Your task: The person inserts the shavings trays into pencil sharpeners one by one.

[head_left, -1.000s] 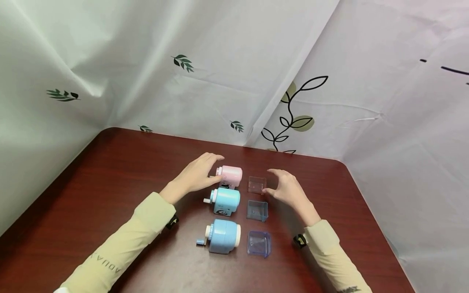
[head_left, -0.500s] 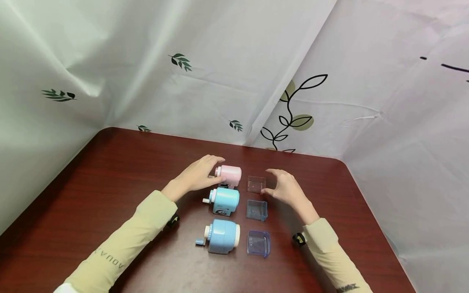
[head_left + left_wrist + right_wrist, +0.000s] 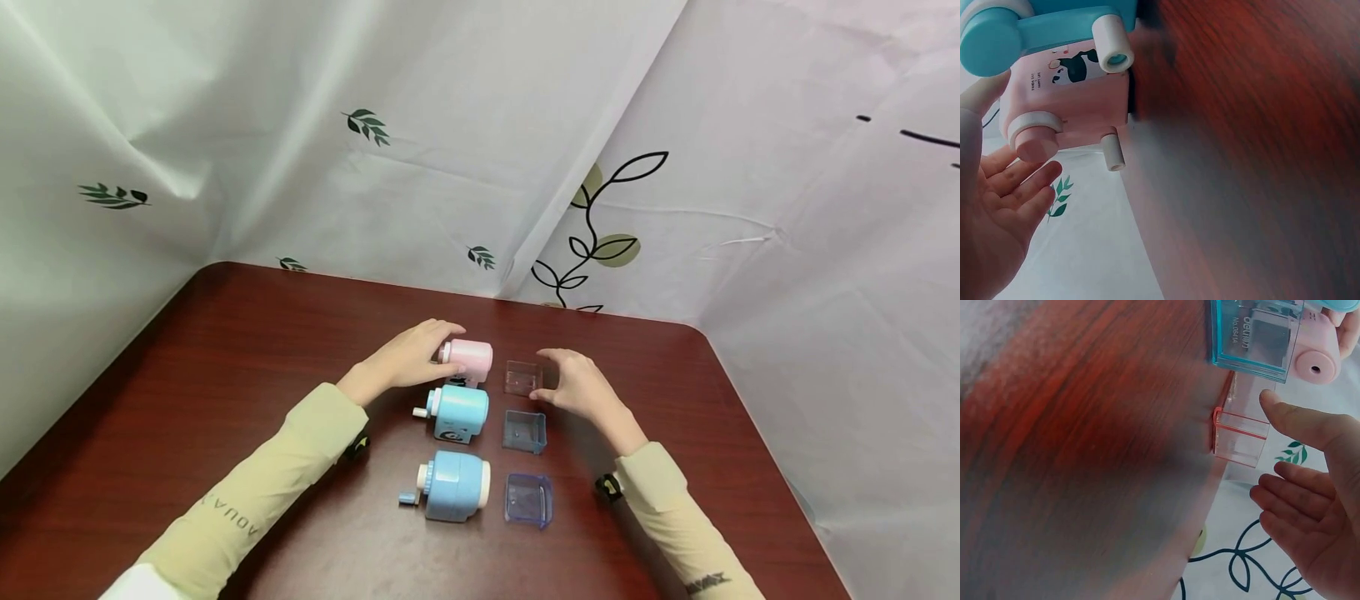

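Observation:
In the head view my left hand (image 3: 411,353) is at the pink pencil sharpener (image 3: 470,358), thumb along its near side and fingers past its far side. The left wrist view shows these fingers (image 3: 1029,181) loosely bent beside its pink knob, with a panda print on the pink body. My right hand (image 3: 581,383) spreads thumb and fingers beside a clear pink-edged shavings bin (image 3: 522,377). In the right wrist view a gap shows between its fingertips and that bin (image 3: 1241,440). The thumb points toward the bin, and the palm holds nothing.
A turquoise sharpener (image 3: 461,408) and a larger blue sharpener (image 3: 454,486) stand in line nearer me, cranks to the left. Right of them lie a blue-grey clear bin (image 3: 524,431) and a purple-blue clear bin (image 3: 527,500). A white patterned curtain (image 3: 420,208) hangs behind the table (image 3: 300,333).
My left hand has shifted slightly right, closer around the pink sharpener. My right hand has moved slightly left toward the pink-edged bin. The sharpeners and bins keep their places on the table.

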A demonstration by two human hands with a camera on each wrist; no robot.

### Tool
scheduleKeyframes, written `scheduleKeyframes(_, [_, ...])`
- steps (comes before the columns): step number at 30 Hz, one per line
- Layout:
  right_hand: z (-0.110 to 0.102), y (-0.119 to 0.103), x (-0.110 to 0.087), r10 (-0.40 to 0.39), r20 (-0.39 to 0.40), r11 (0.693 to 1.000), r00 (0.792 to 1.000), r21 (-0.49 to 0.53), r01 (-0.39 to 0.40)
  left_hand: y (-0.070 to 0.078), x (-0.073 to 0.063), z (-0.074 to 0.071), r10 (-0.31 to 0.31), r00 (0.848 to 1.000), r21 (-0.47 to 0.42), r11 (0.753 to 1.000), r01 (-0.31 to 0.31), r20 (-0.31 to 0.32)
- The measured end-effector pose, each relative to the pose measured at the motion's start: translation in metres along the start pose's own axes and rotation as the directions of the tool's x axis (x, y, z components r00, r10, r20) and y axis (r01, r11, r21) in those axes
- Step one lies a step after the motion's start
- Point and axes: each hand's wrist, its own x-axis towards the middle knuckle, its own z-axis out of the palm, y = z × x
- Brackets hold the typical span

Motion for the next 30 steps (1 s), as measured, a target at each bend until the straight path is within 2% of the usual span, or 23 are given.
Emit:
scheduleKeyframes(9, [0.005, 0.003, 0.004, -0.011, 0.05, 1.0, 0.999, 0.021, 0.01, -0.004, 0.003, 0.006, 0.017, 1.0, -0.016, 1.0, -0.017, -0.005])
scheduleKeyframes(17, [0.007, 0.005, 0.007, -0.023, 0.062, 0.999, 0.998, 0.039, 0.02, -0.005, 0.008, 0.014, 0.048, 0.999, -0.024, 0.999, -0.048, 0.005])
scheduleKeyframes(30, [0.01, 0.01, 0.008, -0.037, 0.062, 0.996, 0.997, 0.083, 0.032, -0.002, 0.014, 0.017, 0.028, 0.999, -0.05, 0.998, -0.027, 0.034])
